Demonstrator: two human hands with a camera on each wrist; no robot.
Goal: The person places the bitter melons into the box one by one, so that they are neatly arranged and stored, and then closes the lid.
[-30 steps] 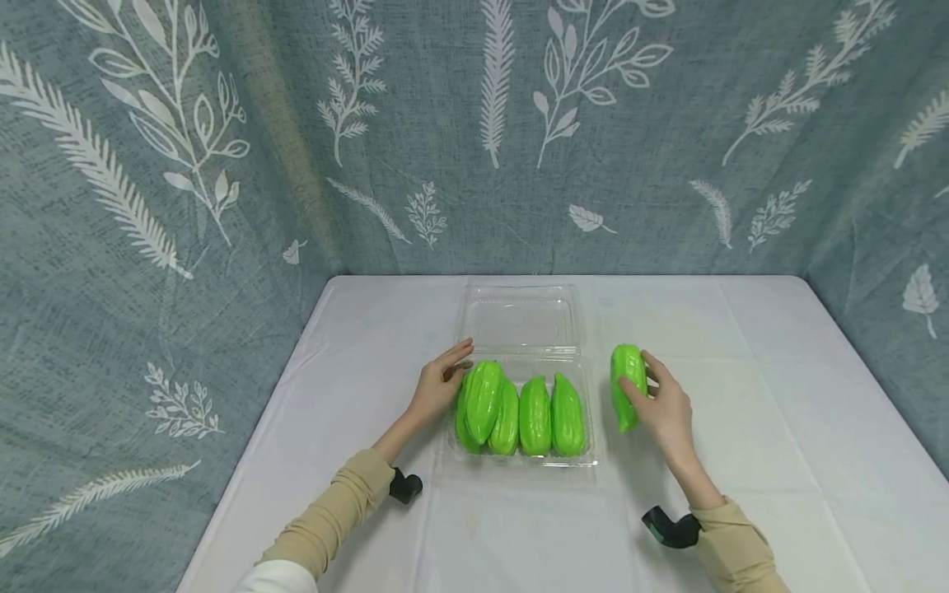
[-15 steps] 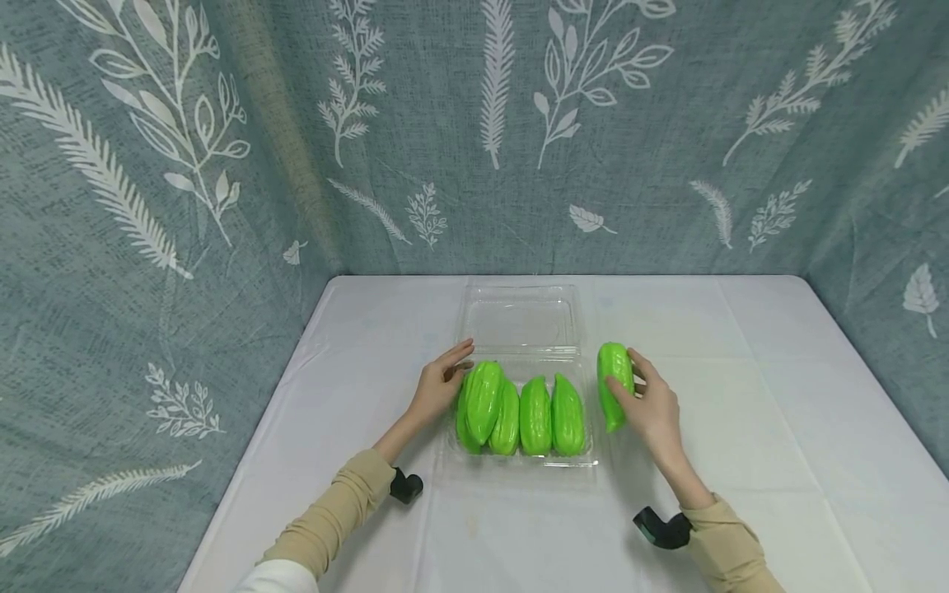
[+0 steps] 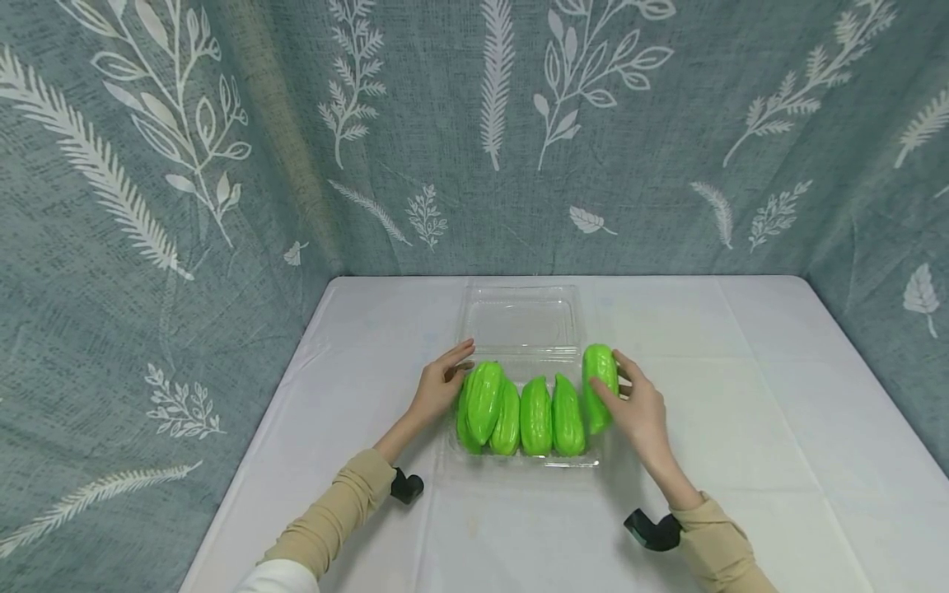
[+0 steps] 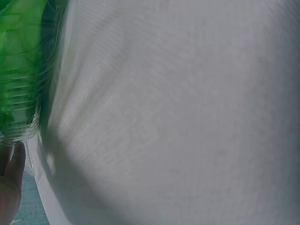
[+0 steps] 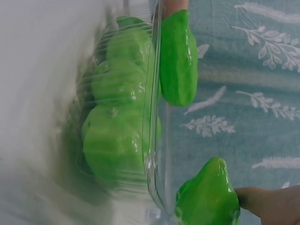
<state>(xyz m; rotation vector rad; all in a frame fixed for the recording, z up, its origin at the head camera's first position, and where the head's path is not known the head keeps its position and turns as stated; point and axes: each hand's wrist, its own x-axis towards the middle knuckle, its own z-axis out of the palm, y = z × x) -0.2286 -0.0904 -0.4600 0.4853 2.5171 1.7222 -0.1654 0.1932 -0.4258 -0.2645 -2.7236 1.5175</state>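
In the head view, a clear hinged plastic container (image 3: 544, 463) holds several glossy green ridged fruits (image 3: 535, 416). One fruit (image 3: 485, 402) lies on top of the others at the left. My right hand (image 3: 636, 409) pinches another green ridged fruit (image 3: 597, 383) between thumb and fingers, at the container's right side and overlapping its edge. In the right wrist view this held fruit (image 5: 208, 197) appears beside the rim, its tapered end up. My left hand (image 3: 437, 385) touches the container's left back side with fairly straight fingers; its fingertips (image 4: 18, 157) show at the rim in the left wrist view.
The container's lid (image 3: 522, 319) lies folded back, away from me. A white cloth covers the table (image 3: 741, 428). Grey-green leaf-patterned curtains (image 3: 460, 123) hang behind and at the sides. Black wrist devices (image 3: 654, 531) sit under both forearms.
My right hand has carried its green ridged fruit leftward, from beside the container up to its right edge. The left hand and the container stay in place.
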